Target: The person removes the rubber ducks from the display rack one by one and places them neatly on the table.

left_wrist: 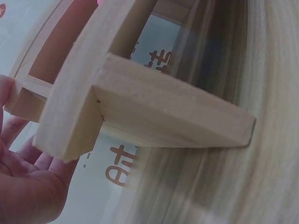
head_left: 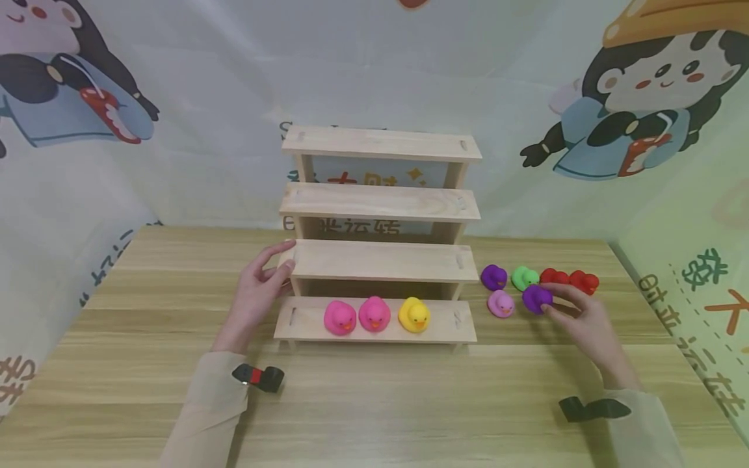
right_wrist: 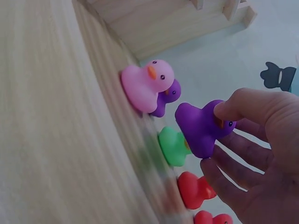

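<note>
My right hand (head_left: 585, 325) pinches a purple rubber duck (right_wrist: 201, 126) between thumb and fingers, held above the table in the right wrist view. Close to it on the table are a second purple duck (head_left: 494, 277), a light pink duck (head_left: 501, 304), a green duck (head_left: 525, 278) and two red ducks (head_left: 584, 282). My left hand (head_left: 257, 292) grips the left end of a four-tier wooden stepped shelf (head_left: 380, 261) at its second tier from the bottom. Two hot-pink ducks (head_left: 374, 314) and a yellow duck (head_left: 414, 315) sit on the lowest tier.
The shelf stands toward the back of a wood-grain table (head_left: 374, 403). Behind and beside the table hangs a pale printed cloth (head_left: 374, 71) with cartoon figures and lettering. A bracing leg (left_wrist: 177, 107) of the shelf reaches the table in the left wrist view.
</note>
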Demonstrator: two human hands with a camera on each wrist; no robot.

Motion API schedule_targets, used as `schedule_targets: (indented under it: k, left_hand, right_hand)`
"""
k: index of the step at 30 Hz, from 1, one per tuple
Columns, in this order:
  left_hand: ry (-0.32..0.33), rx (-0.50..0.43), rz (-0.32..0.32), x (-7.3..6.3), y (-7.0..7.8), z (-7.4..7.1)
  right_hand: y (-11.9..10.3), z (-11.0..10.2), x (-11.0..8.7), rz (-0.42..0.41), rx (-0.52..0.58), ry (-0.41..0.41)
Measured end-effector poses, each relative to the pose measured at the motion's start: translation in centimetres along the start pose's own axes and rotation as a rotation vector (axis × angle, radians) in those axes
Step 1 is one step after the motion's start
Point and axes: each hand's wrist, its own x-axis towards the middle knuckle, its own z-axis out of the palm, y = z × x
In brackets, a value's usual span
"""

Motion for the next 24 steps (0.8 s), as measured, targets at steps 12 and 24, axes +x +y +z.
schedule_targets:
  k: [12, 24]
  left_hand:
    - [0.018, 0.026, -0.007, 0.0, -0.1, 0.0]
    - [0.016, -0.006, 0.01, -0.1, 0.0, 0.2]
  right_hand:
    - [1.6, 0.3, -0.3, 0.053, -0.046, -0.03]
    - [2.2, 0.6, -0.5, 0.087, -0.074, -0.013]
